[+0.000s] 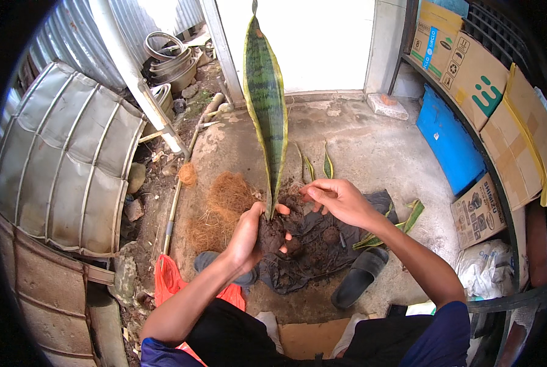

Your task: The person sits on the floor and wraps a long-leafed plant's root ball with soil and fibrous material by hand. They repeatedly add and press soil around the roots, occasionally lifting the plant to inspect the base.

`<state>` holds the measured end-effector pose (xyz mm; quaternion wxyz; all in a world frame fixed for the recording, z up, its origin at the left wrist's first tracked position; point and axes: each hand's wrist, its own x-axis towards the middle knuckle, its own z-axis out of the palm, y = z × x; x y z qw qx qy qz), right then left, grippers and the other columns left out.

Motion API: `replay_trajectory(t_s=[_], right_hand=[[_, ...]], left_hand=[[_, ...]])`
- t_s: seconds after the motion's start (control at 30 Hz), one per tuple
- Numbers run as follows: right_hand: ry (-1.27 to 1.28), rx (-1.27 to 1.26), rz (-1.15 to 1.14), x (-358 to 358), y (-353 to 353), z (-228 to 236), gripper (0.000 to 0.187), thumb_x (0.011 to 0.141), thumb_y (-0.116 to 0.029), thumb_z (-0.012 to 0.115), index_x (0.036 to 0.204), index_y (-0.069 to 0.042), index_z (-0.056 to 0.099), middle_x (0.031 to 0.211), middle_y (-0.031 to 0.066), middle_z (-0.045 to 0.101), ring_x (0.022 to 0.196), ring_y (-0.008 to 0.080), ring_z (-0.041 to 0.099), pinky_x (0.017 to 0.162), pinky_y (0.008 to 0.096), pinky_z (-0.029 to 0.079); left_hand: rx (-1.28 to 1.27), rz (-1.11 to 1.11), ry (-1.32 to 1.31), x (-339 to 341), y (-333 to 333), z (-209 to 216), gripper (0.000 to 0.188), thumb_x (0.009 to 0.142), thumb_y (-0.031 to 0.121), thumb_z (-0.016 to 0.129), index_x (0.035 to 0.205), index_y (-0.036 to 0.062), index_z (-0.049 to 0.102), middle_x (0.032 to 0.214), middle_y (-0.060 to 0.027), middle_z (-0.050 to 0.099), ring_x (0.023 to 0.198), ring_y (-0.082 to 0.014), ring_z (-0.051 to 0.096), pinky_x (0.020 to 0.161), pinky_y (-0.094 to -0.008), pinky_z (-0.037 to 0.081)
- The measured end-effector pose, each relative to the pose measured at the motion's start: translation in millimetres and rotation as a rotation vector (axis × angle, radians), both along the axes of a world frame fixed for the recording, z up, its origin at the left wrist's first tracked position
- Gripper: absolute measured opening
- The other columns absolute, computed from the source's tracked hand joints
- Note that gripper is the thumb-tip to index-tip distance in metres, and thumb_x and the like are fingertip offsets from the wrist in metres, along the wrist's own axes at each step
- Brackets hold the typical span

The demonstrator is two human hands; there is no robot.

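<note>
Left fingers point(282, 209) clasp the plant's root ball point(269, 237); right fingers point(320, 197) half-curl, any hold unclear. Boxes point(482, 73) at two o'clock hide their contents.

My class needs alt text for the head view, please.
A person's left hand holds a tall, yellow-edged plant upright by its soil-caked base; the right hand is beside it, over a dark sheet strewn with soil. Brown fibre lies left.

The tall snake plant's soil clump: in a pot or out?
Out: the soil clump shows bare in the left hand, without a pot.
</note>
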<state>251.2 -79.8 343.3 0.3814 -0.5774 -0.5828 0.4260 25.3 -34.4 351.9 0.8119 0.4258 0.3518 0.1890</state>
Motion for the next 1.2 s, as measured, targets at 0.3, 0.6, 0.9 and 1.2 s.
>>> replay_trajectory(t_s=[0.3, 0.6, 0.9, 1.2], right_hand=[[-0.493, 0.858, 0.02, -14.6, -15.7, 18.1, 0.033, 0.08, -0.029, 0.075, 0.106, -0.01, 0.07, 0.088, 0.0033, 0.065, 0.076, 0.0174, 0.063, 0.063, 0.0304, 0.05], [-0.695, 1.004, 0.0, -21.9, -11.1, 10.7, 0.033, 0.068, -0.022, 0.08, 0.096, -0.008, 0.071, 0.083, 0.0003, 0.064, 0.074, 0.0169, 0.061, 0.06, 0.0304, 0.05], [-0.671, 0.994, -0.023, -19.5, -10.0, 9.8, 0.016, 0.071, -0.014, 0.078, 0.083, -0.007, 0.07, 0.077, 0.0013, 0.064, 0.069, 0.0179, 0.062, 0.058, 0.0308, 0.05], [-0.647, 0.915, 0.017, -20.5, -12.4, 9.5, 0.01, 0.075, -0.011, 0.074, 0.08, -0.007, 0.066, 0.074, 0.0034, 0.062, 0.069, 0.0208, 0.062, 0.056, 0.0343, 0.048]], left_hand=[[-0.046, 0.084, -0.056, 3.6, 2.2, 0.2, 0.039, 0.101, 0.031, 0.029, 0.109, 0.0032, 0.055, 0.095, -0.0091, 0.059, 0.073, -0.0193, 0.062, 0.06, -0.035, 0.052], [-0.044, 0.119, -0.102, 5.8, 4.7, -4.4, 0.04, 0.1, 0.033, 0.028, 0.114, 0.0054, 0.053, 0.097, -0.0077, 0.061, 0.075, -0.018, 0.061, 0.064, -0.035, 0.051], [-0.054, 0.086, -0.082, 9.9, 0.2, -2.7, 0.044, 0.101, 0.034, 0.026, 0.117, 0.0045, 0.053, 0.103, -0.0076, 0.06, 0.075, -0.017, 0.062, 0.064, -0.0342, 0.052], [-0.095, 0.143, -0.105, 11.4, 1.0, -2.3, 0.046, 0.101, 0.037, 0.025, 0.118, 0.0046, 0.053, 0.097, -0.0089, 0.06, 0.074, -0.0187, 0.061, 0.063, -0.0343, 0.053]])
